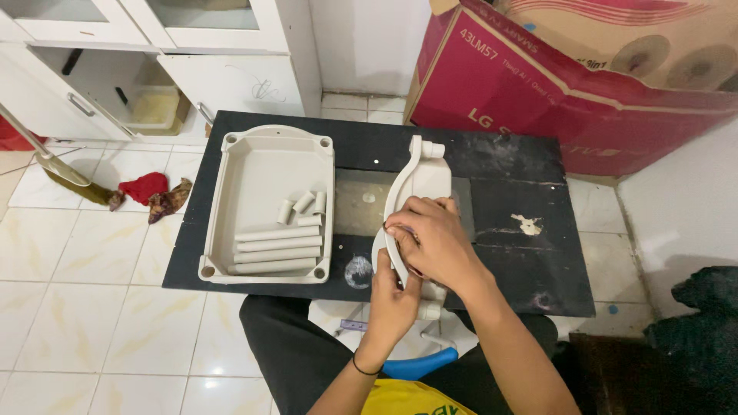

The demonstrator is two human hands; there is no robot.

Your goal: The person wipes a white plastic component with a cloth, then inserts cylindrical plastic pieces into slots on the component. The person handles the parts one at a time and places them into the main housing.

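A cream plastic assembly (421, 178), a flat body with a curved arm and short round stubs at its ends, lies lengthwise on the black board (507, 165). My right hand (430, 240) is closed over its middle, fingers on the curved arm. Just below, my left hand (390, 296) grips the near end of the same piece from underneath. Left of the hands stands a shallow cream plastic tray (261, 157) holding several cream tubes (275, 250), long ones lying side by side and short ones above them.
The board rests low over a white tiled floor (92, 307). A large red cardboard box (553, 92) leans behind it. White cabinets (231, 77) stand at the back left, with a red cloth (144, 187) and a mop on the floor. A blue object (419, 365) lies on my lap.
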